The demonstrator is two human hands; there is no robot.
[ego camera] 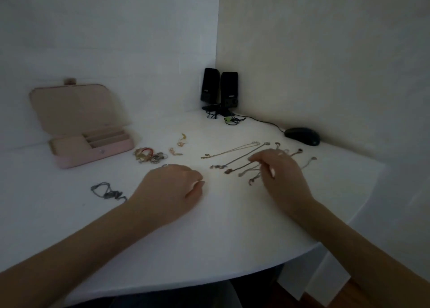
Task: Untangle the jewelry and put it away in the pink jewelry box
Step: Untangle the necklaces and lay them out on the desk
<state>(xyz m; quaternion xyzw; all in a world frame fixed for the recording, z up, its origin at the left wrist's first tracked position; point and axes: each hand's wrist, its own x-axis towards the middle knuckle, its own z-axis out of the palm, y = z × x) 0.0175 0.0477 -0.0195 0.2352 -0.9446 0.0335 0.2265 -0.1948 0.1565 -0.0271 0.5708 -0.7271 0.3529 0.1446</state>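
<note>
Thin metal chains (pixel 235 155) lie separated – open pink jewelry box (pixel 93 152) looks empty; right hand (pixel 279 175) pinches one chain, left hand (pixel 172 186) is loosely curled, holding nothing visible.

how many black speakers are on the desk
2, both upright in the far corner of the white desk where the walls meet: the left speaker and the right speaker stand side by side, with cables at their bases.

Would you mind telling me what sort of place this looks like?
Probably a home desk in a room corner: a white table with two black computer speakers and a wired mouse against plain walls.
</note>
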